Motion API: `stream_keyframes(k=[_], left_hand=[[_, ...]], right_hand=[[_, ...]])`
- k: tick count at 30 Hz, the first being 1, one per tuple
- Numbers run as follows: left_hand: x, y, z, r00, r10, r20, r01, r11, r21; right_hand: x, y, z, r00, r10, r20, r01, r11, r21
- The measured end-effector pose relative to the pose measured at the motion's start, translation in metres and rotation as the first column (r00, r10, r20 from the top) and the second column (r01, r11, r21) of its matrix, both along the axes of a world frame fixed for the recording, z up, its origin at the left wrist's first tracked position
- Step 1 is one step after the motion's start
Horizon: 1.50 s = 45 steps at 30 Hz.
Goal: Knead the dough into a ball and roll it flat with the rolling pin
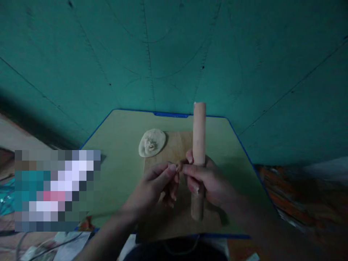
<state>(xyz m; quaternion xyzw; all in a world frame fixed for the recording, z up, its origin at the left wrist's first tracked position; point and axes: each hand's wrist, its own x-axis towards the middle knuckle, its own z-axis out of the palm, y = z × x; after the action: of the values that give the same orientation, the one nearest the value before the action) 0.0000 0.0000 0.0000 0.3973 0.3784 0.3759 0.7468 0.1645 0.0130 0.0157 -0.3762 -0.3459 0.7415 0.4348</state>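
Note:
A wooden rolling pin point(199, 134) stands out above and below my right hand point(208, 177), whose fingers are wrapped around it. The thumb and forefinger of that hand reach leftward to meet my left hand point(161, 177). My left hand is closed in a pinch over the wooden board point(174, 145). A tiny pale scrap shows at the meeting fingertips, too small to name for sure. Pale bits cling to some fingertips. Left of the hands, a flat round of dough point(160, 137) with a small crumbly heap in its middle lies over the board's far left corner.
The board rests on a pale table point(122, 137) with a blue edge, pushed against a green wall point(174, 54). A blurred-out patch point(57, 192) hides things at the left. Cables and a white bag or sheet point(70, 246) lie at the lower left.

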Motion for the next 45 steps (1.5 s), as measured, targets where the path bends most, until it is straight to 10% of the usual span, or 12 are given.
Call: stream_keyframes(k=[16, 23, 29, 32, 36, 40, 45], left_hand=[[0.007, 0.003, 0.007, 0.979, 0.128, -0.161, -0.108, 0.986, 0.128], [0.001, 0.003, 0.008, 0.924, 0.242, -0.296, -0.102, 0.903, 0.418], [-0.023, 0.018, 0.02, 0.959, -0.045, -0.28, 0.153, 0.913, 0.378], [-0.051, 0.032, 0.021, 0.939, 0.06, -0.338, 0.094, 0.903, 0.419], [-0.081, 0.052, 0.007, 0.768, 0.377, -0.519, 0.027, 0.79, 0.613], [-0.065, 0.06, -0.014, 0.377, 0.618, -0.69, 0.388, 0.571, 0.723], [0.002, 0.04, -0.025, 0.318, 0.377, -0.87, 0.769, 0.433, 0.469]], right_hand=[[-0.002, -0.001, -0.008, 0.997, -0.005, 0.071, -0.008, 0.983, 0.183], [0.004, -0.001, -0.001, 0.983, -0.051, 0.177, 0.016, 0.981, 0.196], [0.025, 0.009, 0.01, 0.963, 0.071, 0.26, -0.132, 0.965, 0.227], [0.056, 0.019, 0.015, 0.853, 0.105, 0.512, -0.267, 0.93, 0.254], [0.102, 0.032, 0.008, 0.464, -0.052, 0.884, -0.41, 0.872, 0.267], [0.127, 0.04, -0.01, 0.219, -0.128, 0.967, -0.406, 0.889, 0.21], [0.124, 0.045, -0.028, 0.227, -0.134, 0.965, -0.3, 0.933, 0.2]])
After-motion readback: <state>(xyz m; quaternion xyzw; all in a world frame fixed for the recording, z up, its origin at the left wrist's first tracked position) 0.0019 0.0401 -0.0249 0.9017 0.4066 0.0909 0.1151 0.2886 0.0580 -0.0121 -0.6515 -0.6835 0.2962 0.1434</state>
